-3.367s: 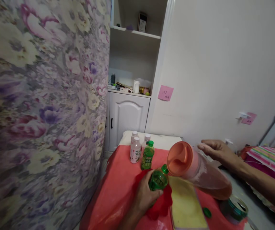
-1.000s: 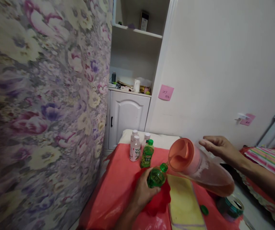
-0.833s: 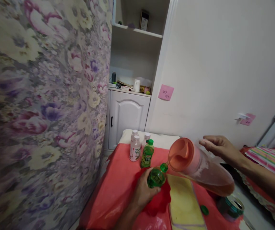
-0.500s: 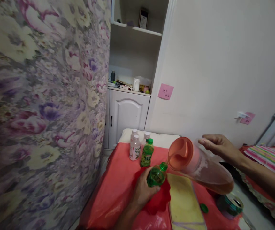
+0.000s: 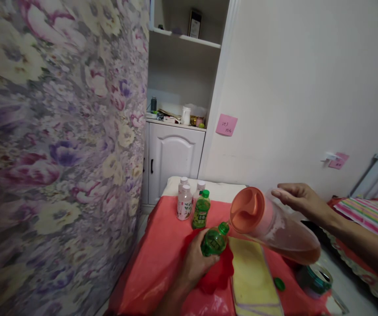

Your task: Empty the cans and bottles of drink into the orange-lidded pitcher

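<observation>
My left hand (image 5: 195,263) is wrapped round a small green bottle (image 5: 212,241) held above a red cloth. Its open green neck (image 5: 223,228) points up at the spout of a clear pitcher (image 5: 276,228) with an orange lid (image 5: 245,210). The pitcher is tipped almost flat and holds brownish liquid along its lower side. My right hand (image 5: 296,198) grips the pitcher's handle from above, fingers curled. A loose green cap (image 5: 278,284) lies on the red cloth.
Two pale pink bottles (image 5: 184,202) and a full green bottle (image 5: 201,209) stand at the table's far end. A yellow pad (image 5: 251,276) and a teal-rimmed glass jar (image 5: 315,277) lie near me. A floral curtain (image 5: 57,145) hangs on the left; a white cabinet (image 5: 172,153) stands behind.
The pitcher has tipped slightly further and the liquid lies lower along its side. Both hands keep the same hold; the view has shifted a little.
</observation>
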`<state>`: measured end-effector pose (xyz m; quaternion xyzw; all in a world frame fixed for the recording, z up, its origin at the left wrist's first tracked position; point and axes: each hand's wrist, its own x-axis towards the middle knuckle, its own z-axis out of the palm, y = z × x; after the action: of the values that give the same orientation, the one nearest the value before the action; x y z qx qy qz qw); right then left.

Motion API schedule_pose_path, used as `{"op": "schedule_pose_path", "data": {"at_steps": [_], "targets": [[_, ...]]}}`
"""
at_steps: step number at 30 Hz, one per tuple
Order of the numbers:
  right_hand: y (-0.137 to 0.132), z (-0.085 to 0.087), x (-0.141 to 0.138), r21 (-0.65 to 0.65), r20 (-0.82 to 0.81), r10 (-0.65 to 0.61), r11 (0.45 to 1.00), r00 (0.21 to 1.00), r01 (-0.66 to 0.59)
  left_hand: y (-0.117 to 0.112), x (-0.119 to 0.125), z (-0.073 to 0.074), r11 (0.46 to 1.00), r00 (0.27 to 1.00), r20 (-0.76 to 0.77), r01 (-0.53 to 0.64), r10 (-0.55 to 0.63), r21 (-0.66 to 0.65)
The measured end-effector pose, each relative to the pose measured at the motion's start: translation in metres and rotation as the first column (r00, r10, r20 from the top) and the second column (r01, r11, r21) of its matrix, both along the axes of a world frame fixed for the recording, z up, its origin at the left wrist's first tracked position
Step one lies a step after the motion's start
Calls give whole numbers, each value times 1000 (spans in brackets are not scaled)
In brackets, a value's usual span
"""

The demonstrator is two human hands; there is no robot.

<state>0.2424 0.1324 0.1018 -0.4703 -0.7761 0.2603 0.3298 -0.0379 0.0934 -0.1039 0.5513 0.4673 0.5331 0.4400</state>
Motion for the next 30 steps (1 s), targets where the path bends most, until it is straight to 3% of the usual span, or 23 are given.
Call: {"op": "schedule_pose_path", "data": {"at_steps": [11,30], "targets": [[-3,2,-4,-3,10,-19,1000,1000,19,-3,0,7,1000,1000,0,-7,7,4],[5,2,3,17,13,15,1000,1000,-15,-2,1,5,1000,1000,23,-12,12,2]]}}
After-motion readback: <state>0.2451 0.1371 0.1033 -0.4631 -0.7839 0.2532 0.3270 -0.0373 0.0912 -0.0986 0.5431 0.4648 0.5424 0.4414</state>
